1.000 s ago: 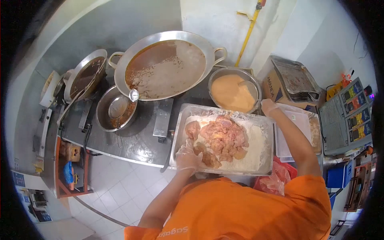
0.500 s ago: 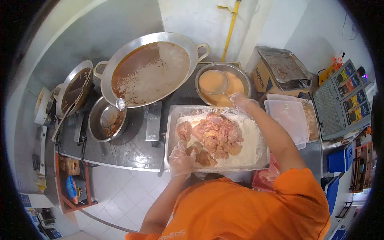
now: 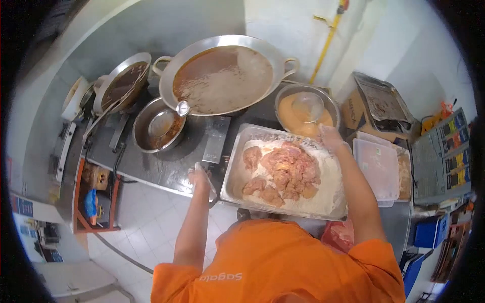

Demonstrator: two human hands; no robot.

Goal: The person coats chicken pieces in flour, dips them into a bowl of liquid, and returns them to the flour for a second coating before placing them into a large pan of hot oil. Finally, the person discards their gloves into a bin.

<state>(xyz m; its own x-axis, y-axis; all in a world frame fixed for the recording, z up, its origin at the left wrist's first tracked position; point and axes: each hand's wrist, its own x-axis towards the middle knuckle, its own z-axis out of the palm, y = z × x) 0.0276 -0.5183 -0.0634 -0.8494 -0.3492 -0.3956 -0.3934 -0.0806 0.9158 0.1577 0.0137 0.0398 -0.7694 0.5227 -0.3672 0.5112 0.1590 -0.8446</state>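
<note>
My right hand (image 3: 331, 137), in a clear plastic glove, grips the handle of a round mesh strainer (image 3: 308, 107). The strainer lies in a metal bowl of orange-brown batter (image 3: 289, 112). My left hand (image 3: 199, 177), also gloved, is at the counter's front edge, just below a metal stove panel (image 3: 216, 141). Its fingers look curled, and whatever they hold is hidden. Between my arms stands a metal tray (image 3: 233, 174) of white flour. Raw chicken pieces (image 3: 290, 169) are heaped in it, with a few separate pieces along its left side.
A wide two-handled pan of oil (image 3: 222, 76) stands behind the tray, a thermometer (image 3: 183, 107) at its rim. Left are a metal bowl with another strainer (image 3: 160, 123) and a second pan (image 3: 124, 86). Plastic containers (image 3: 375, 169) and a cardboard box (image 3: 356, 108) stand right.
My left hand has left the chicken in the tray and moved left to the counter edge. My right hand still holds the strainer in the batter. The view has shifted.
</note>
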